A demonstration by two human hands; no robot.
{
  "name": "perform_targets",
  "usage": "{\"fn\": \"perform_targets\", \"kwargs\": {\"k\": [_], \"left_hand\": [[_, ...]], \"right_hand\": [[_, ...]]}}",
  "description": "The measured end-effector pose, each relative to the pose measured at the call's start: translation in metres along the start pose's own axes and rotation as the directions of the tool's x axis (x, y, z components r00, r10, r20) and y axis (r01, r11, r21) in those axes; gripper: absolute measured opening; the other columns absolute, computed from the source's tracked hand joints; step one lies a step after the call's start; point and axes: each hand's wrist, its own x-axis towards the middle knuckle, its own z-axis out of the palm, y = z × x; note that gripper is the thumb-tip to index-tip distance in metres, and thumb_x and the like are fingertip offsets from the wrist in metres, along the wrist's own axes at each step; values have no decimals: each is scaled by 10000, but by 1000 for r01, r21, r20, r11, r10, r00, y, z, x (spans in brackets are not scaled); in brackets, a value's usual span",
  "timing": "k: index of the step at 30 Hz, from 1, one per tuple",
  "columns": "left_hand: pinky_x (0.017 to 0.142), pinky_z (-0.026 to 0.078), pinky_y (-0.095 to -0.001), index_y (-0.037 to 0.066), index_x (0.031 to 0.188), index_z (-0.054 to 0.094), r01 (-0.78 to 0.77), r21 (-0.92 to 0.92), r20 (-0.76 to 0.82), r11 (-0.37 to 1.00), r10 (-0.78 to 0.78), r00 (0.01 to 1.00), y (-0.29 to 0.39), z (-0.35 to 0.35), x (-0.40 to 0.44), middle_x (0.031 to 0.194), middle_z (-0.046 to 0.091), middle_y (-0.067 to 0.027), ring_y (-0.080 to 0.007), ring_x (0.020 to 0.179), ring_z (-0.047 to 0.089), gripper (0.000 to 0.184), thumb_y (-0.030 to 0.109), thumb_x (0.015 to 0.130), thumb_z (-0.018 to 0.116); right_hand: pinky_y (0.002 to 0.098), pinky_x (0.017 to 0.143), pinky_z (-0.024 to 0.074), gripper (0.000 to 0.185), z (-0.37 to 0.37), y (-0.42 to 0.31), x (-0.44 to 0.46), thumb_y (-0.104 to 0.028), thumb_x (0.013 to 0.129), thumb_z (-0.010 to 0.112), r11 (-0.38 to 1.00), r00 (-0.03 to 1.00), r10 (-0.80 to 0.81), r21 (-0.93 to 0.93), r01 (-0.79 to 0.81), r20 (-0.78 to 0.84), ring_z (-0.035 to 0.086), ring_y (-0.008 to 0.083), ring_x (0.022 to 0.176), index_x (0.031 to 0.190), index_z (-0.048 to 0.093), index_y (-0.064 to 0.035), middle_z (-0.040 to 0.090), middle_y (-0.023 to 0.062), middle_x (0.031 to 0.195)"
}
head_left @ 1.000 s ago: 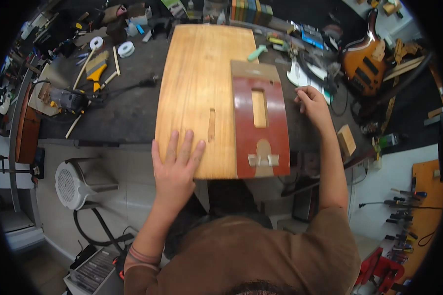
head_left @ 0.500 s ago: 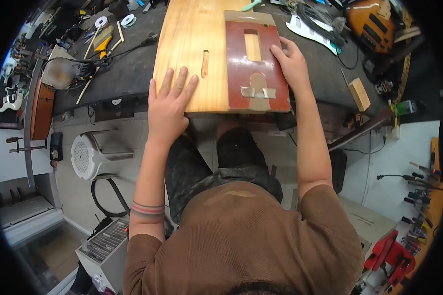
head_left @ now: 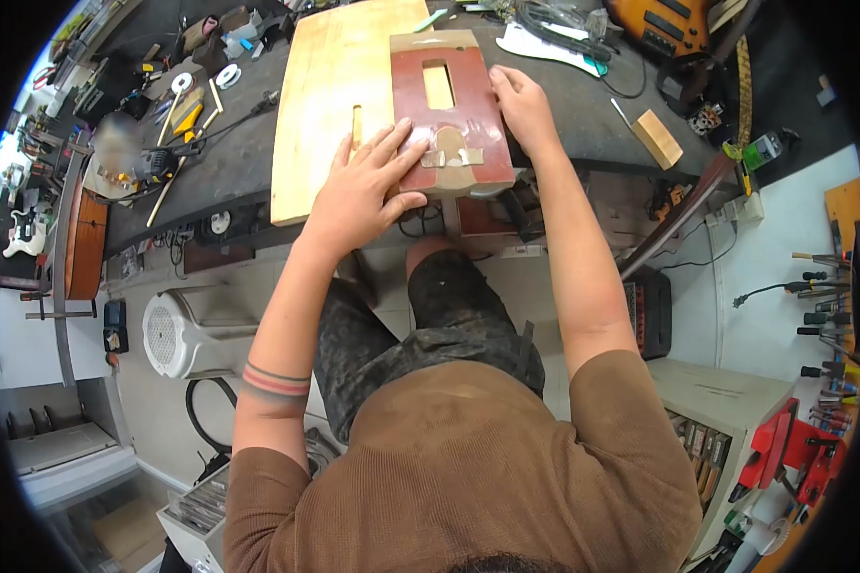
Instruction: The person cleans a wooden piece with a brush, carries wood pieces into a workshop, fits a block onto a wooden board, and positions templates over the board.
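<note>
A pale wooden board (head_left: 320, 115) with a narrow slot lies at the bench's front edge. On its right part rests a dark red board (head_left: 468, 105) with a rectangular cutout, a brownish bare strip along its far edge and a bare, taped patch near its close end. My left hand (head_left: 363, 191) lies flat with its fingers spread, its fingertips across the red board's near left edge and the wood beside it. At the red board's right edge, my right hand (head_left: 526, 110) grips with thumb and fingers; some fingers are partly hidden.
On the dark bench (head_left: 248, 119) a power tool (head_left: 158, 158), yellow cutter (head_left: 189, 113) and wooden sticks lie left. A wood block (head_left: 657, 138), white pickguard (head_left: 545, 48) and sunburst guitar body (head_left: 664, 24) are right. A white stool (head_left: 167, 334) stands below left.
My left hand has moved right, from the pale board onto the red board's edge. Both boards appear further left and slightly turned, partly because the camera view shifted. My right hand stays at the red board's edge.
</note>
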Motion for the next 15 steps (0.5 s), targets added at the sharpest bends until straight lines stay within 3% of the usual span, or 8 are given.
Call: {"fn": "perform_targets", "kwargs": {"k": [3, 4, 11, 15], "left_hand": [[1336, 288, -596, 232, 1675, 525, -3, -50, -20, 999, 2, 1000, 1, 0, -1, 1781, 422, -71, -299, 1635, 393, 763, 470, 992, 769], [1333, 311, -583, 218, 1671, 529, -8, -50, -33, 999, 6, 999, 1, 0, -2, 1768, 441, -74, -299, 1624, 410, 758, 460, 995, 770], [1318, 363, -563, 177, 1653, 541, -40, -91, -111, 995, 30, 993, -1, 5, -7, 1736, 483, -98, -324, 1554, 498, 746, 444, 995, 769], [1285, 410, -531, 153, 1643, 546, -61, -88, -136, 994, 49, 990, -3, 3, -8, 1720, 503, -105, -333, 1521, 531, 747, 449, 993, 764]], "right_hand": [[332, 822, 602, 398, -8, -2, -13, -247, 1137, 626, 960, 992, 125, 253, -125, 13, 771, 197, 916, 1362, 706, 71, 823, 154, 1101], [321, 781, 600, 334, -8, -3, -15, -160, 1125, 608, 954, 992, 129, 271, -128, 11, 757, 167, 862, 1332, 710, 82, 818, 144, 1082], [325, 895, 602, 306, -6, -1, -19, -106, 1063, 640, 993, 999, -30, 113, 25, 41, 774, 175, 987, 1277, 759, 78, 828, 143, 1107], [320, 910, 591, 269, -6, -5, -19, -87, 1061, 638, 991, 998, 3, 130, -11, 59, 759, 160, 997, 1236, 772, 69, 826, 128, 1116]]}}
